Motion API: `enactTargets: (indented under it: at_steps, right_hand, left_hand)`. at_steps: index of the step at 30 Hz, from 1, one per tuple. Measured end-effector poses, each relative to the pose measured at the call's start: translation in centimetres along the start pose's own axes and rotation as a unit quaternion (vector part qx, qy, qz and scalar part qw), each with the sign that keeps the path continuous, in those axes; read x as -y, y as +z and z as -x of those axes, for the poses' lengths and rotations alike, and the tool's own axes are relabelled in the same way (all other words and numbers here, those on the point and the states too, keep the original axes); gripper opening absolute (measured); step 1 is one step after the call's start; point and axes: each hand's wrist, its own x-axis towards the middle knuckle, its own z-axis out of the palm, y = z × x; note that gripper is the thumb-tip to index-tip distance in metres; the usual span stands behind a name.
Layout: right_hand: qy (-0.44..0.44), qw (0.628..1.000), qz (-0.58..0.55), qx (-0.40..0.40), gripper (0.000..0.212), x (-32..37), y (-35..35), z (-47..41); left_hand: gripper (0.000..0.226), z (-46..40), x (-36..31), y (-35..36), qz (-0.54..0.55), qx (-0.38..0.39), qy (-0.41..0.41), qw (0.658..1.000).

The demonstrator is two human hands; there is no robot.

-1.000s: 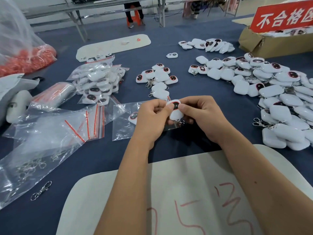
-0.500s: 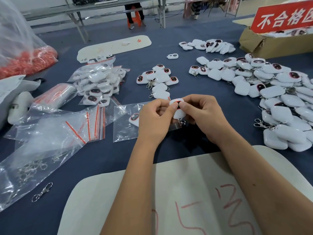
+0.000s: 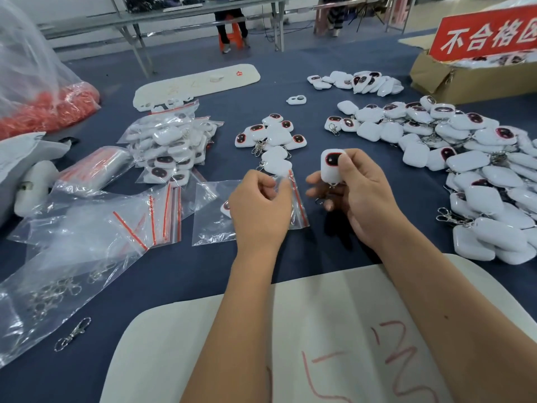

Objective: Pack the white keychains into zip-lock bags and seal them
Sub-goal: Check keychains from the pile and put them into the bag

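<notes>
A clear sack (image 3: pixel 72 257) of metal clips is lying at the left of the blue bench (image 3: pixel 174 271), beside empty red-striped bags (image 3: pixel 157 216) and a heap of packed bags (image 3: pixel 174 146). The left hand (image 3: pixel 260 210) is pinching the red-zip mouth of a bag (image 3: pixel 212 216), its grip narrow on the plastic; one keychain is lying inside. The right hand (image 3: pixel 357 193) is holding a keychain (image 3: pixel 331 167) upright, just beside that mouth. Loose keychains (image 3: pixel 479 175) are spreading across the right.
</notes>
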Motion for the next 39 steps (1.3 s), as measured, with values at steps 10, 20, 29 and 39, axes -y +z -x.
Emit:
enactTargets:
  at_steps: [10, 20, 29, 39]
  right_hand:
    - [-0.024, 0.998, 0.060, 0.020, 0.029, -0.4, -0.4, 0.2]
    - [-0.019, 0.984, -0.167, 0.055, 0.016, 0.2, 1.0, 0.6]
    - [0.000, 0.999, 0.006, 0.047, 0.012, -0.9, 2.3, 0.9]
    - [-0.111, 0.930, 0.326, 0.130, 0.032, -0.9, 3.3, 1.7]
  left_hand:
    - [0.032, 0.4, -0.7, 0.5, -0.168, 0.016, 0.016, 0.986]
    - [0.017, 0.1, -0.8, -0.3, -0.079, 0.038, -0.021, 0.996]
    - [0.020, 0.0, -1.4, -0.6, -0.038, -0.032, 0.002, 0.999]
    - [0.023, 0.5, -2.2, -0.9, -0.107, -0.080, 0.120, 0.984]
